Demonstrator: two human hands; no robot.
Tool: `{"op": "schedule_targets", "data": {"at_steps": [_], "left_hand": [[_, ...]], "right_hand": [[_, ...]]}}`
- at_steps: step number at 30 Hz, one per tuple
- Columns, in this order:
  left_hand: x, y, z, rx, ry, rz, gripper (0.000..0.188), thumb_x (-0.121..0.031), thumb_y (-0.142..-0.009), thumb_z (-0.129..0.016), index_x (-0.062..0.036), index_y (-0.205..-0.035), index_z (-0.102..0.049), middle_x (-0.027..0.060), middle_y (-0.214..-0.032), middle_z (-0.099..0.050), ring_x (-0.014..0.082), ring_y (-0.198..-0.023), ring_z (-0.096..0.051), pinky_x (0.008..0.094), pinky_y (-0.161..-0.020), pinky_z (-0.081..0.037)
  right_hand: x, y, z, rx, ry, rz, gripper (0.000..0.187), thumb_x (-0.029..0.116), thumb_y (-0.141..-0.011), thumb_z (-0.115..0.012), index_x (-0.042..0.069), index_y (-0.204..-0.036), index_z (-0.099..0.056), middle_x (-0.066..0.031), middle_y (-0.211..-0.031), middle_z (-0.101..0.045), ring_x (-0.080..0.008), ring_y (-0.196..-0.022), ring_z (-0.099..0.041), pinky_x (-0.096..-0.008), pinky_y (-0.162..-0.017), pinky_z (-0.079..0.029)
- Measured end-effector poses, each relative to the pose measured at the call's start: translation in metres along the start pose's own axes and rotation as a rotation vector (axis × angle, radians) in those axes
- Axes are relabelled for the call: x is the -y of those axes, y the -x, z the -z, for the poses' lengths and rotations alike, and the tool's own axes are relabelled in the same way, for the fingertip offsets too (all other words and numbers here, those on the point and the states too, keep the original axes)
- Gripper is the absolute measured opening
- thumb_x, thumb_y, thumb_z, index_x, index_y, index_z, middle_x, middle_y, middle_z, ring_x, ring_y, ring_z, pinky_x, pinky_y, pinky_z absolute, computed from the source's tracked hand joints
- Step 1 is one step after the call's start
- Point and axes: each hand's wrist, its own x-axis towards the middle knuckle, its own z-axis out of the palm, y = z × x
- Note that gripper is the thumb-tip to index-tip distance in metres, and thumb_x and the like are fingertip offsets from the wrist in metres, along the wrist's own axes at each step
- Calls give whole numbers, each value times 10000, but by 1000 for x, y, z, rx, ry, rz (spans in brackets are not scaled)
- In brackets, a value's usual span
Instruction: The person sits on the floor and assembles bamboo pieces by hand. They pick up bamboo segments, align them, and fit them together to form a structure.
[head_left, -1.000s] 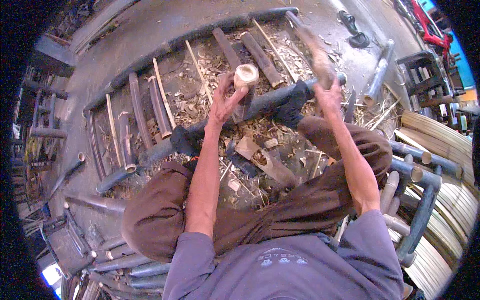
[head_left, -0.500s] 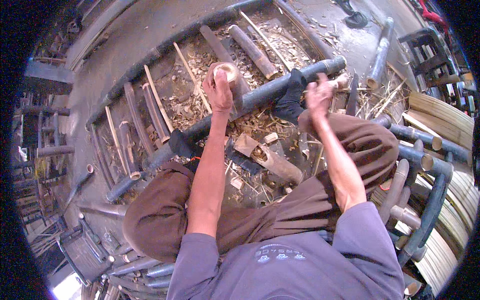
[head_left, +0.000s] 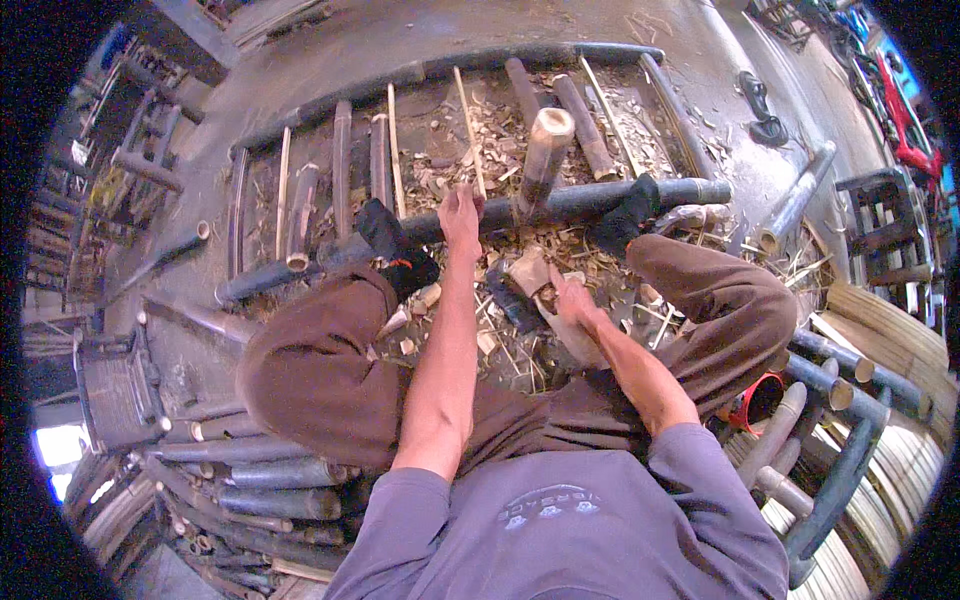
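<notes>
My left hand (head_left: 461, 222) is over the thick dark bamboo pole (head_left: 500, 212) lying across in front of me. Its fingers are loosely bent, and I see nothing in them. To its right a bamboo post (head_left: 541, 168) rises from the pole, its pale cut end facing up. My right hand (head_left: 574, 303) reaches down between my legs to a notched bamboo piece (head_left: 580, 342) on the ground. Its fingertips are at the opening, partly hidden, so a hold cannot be made out. My feet in black coverings (head_left: 383, 232) are against the pole.
Bamboo rungs (head_left: 343, 165) and thin slats (head_left: 465, 130) lie between the near pole and a far pole (head_left: 430, 70). Shavings (head_left: 500, 135) cover the ground there. Sandals (head_left: 765, 110) and a loose tube (head_left: 798, 195) lie far right. Stacked bamboo (head_left: 270, 475) is at lower left.
My left hand has let go of the post's top and moved down to its left. My right hand has moved from the pole's right end to the notched bamboo piece. The view has shifted.
</notes>
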Motion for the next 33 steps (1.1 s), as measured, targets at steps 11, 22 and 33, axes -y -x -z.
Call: {"op": "schedule_targets", "data": {"at_steps": [11,22,33], "left_hand": [[133,32,81,-227,-293,226,212,-199,-882,-540,2,-878,-609,86,-705,-651,139,-613,-603,305,-572,-474],[132,16,92,-157,4,392,467,-476,-949,-502,-24,-866,-590,43,-702,-608,134,-578,-570,253,-554,-460],[81,2,32,307,-64,405,574,-532,-967,-455,-3,-1024,-668,58,-942,-658,161,-850,-568,331,-832,-442]], "right_hand": [[85,34,50,28,119,24,787,281,-855,-636,86,-1496,-221,-378,-1323,-419,-487,-1228,-450,-512,-1010,-409],[126,51,9,-72,-192,-107,715,329,-707,-738,-16,-1241,-412,-306,-1026,-623,-440,-973,-616,-511,-815,-478],[158,-16,58,-432,-502,105,582,332,-811,-715,-9,-1234,-504,-265,-1040,-655,-394,-983,-650,-440,-832,-507]]}}
